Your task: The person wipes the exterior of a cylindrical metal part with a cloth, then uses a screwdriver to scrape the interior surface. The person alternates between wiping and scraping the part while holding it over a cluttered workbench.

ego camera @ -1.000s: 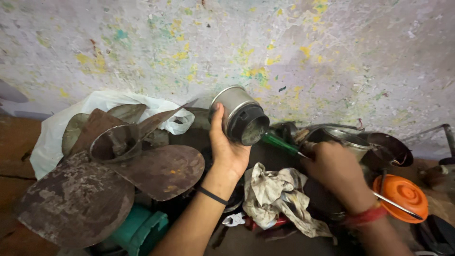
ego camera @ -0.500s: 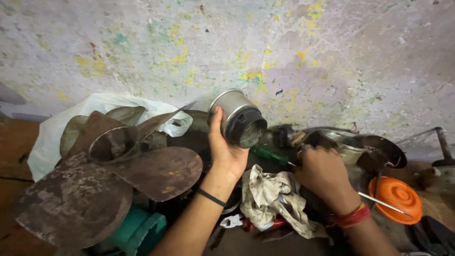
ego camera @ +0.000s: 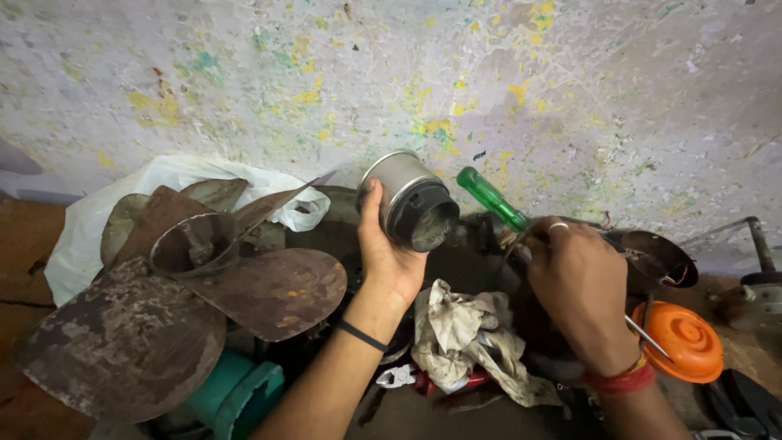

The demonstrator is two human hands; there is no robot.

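At frame centre, left hand (ego camera: 389, 259) clamps the silver cylindrical metal housing (ego camera: 406, 200). Right hand (ego camera: 580, 287) fingers close on the green-handled screwdriver (ego camera: 492, 198); steady housing, blade aligned.

A rough plastered wall (ego camera: 407, 73) filled the upper half of the view, pale grey and flecked with yellow, green and blue paint spots. Its surface was chipped and stained. Below it, at the left edge, lay a strip of reddish-brown floor (ego camera: 24, 244). The light was soft and even.
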